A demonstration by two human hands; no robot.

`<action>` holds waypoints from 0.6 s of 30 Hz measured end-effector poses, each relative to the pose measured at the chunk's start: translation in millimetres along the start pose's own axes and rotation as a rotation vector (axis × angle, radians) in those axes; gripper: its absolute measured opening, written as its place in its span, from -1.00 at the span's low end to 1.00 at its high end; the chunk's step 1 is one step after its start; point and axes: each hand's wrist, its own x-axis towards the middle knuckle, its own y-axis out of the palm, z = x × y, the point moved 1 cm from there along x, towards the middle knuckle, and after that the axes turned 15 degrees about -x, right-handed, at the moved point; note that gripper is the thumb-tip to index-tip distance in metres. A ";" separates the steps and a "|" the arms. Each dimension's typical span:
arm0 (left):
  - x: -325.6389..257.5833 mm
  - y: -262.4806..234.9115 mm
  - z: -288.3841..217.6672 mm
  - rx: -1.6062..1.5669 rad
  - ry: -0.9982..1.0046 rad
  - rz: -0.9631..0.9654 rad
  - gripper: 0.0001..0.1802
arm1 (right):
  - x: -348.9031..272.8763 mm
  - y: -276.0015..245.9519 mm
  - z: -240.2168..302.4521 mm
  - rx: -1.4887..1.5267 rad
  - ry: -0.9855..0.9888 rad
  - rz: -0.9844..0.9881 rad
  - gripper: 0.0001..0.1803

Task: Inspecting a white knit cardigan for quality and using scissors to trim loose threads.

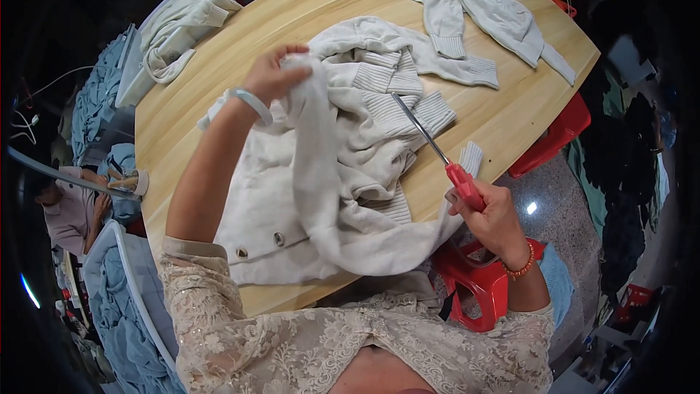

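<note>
A cream knitted cardigan (262,182) with metal buttons and ribbed cuffs lies bunched on the wooden table in front of me. My left hand (277,73) is at its upper left, fingers bent around a raised fold of the knit; the fingertips are slightly blurred. In my right hand (492,222), at the table's right edge, the fingers wrap the red handle of a screwdriver-like tool (430,138). Its long, thin metal shaft points up and left over the ribbed cuffs. One sleeve stretches along the near side toward my right hand.
Another cream cardigan (481,7) lies at the table's far right. More cream knitwear hangs over a white bin (131,84) at the far left. Blue-grey knits fill a bin (120,248) at near left, where another person (69,208) sits. Red stools (488,295) stand at right.
</note>
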 end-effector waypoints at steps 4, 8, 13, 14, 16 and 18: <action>-0.1 20.7 -86.6 -0.334 0.094 0.043 -0.52 | -25.0 -6.0 22.9 0.132 -0.061 0.113 -0.89; 3.0 45.4 -136.5 -0.456 0.338 0.158 -0.60 | -47.5 5.6 31.4 0.283 -0.319 0.285 -0.76; -50.0 152.1 -203.4 -0.651 0.507 0.119 -0.62 | -48.9 8.2 8.6 -0.143 -0.178 0.229 -0.68; -59.2 164.5 -212.8 -0.669 0.544 0.085 -0.61 | -42.2 6.9 3.8 -0.181 -0.178 0.010 -0.77; -75.5 172.3 -230.0 -0.715 0.700 0.291 -0.61 | -31.5 -3.0 -34.9 -0.165 0.032 -0.152 -0.77; -104.6 194.5 -251.4 -0.696 0.839 0.248 -0.58 | -23.2 -24.3 -67.9 -0.086 0.144 -0.345 -0.84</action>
